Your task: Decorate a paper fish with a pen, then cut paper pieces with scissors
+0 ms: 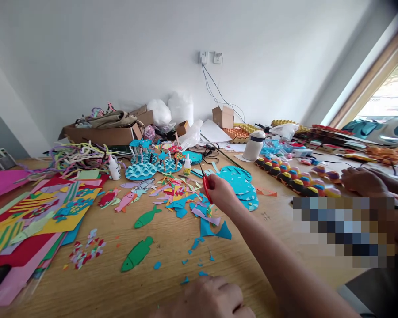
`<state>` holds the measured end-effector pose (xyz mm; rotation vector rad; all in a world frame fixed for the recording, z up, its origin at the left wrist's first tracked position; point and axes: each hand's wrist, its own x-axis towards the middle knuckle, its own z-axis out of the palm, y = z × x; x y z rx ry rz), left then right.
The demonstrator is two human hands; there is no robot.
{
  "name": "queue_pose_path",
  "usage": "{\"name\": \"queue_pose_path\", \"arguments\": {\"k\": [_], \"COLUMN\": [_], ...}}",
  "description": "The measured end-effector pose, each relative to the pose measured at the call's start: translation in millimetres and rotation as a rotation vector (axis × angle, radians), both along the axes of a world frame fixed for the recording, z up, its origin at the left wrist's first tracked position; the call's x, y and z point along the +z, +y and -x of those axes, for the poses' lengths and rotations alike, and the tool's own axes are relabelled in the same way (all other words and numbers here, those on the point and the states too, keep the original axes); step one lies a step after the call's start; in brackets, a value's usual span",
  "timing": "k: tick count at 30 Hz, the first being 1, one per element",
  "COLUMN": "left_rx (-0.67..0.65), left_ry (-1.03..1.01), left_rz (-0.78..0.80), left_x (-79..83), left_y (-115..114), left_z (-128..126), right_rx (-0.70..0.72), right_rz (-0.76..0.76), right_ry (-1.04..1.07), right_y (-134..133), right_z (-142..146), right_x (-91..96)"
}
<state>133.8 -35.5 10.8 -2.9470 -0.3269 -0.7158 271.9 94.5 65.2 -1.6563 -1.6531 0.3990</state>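
My right hand (219, 191) reaches over the scrap pile and grips a pair of scissors (205, 185) by the red handles, blades pointing away from me. Low at the near edge, my left hand (207, 300) is curled with knuckles up; whatever its fingers hold, if anything, is hidden. Two green paper fish (135, 255) lie on the wooden table between my hands and the coloured sheets (46, 212). Blue paper scraps (215, 229) lie below the scissors, and blue paper discs (240, 181) are just behind my right hand.
A glue bottle (187, 166) stands behind the scraps, beside blue wavy stands (139, 170) bearing paper fish. Another glue bottle (114, 168) is further left. A white jar (254, 145) and painted egg-carton strips (288, 176) are right. A co-worker's hand (363, 181) rests at far right.
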Motion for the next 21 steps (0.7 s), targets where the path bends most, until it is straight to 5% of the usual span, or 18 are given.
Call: {"name": "queue_pose_path", "arguments": {"k": [4,11,14,21], "left_rx": [0.048,0.114,0.028,-0.012], "left_ry": [-0.020,0.004,0.029,0.104], "left_rz": [0.099,0.062,0.018,0.204], "left_x": [-5.4,12.0,-5.7,-43.8], "left_y": [3.2,13.0,11.0,5.1], "left_z": [2.9,32.9,33.2,29.7], "right_rx": [-0.051,-0.035,0.009,0.076], "right_rz": [-0.065,-0.135,-0.152,-0.207], "right_ry": [-0.103,-0.160,-0.166,-0.213], "right_y": [11.0,1.6,-1.9,-15.0], "right_z": [4.1,0.8,4.4,13.7], "right_x": [-11.3,-29.7,-30.5,-25.4]}}
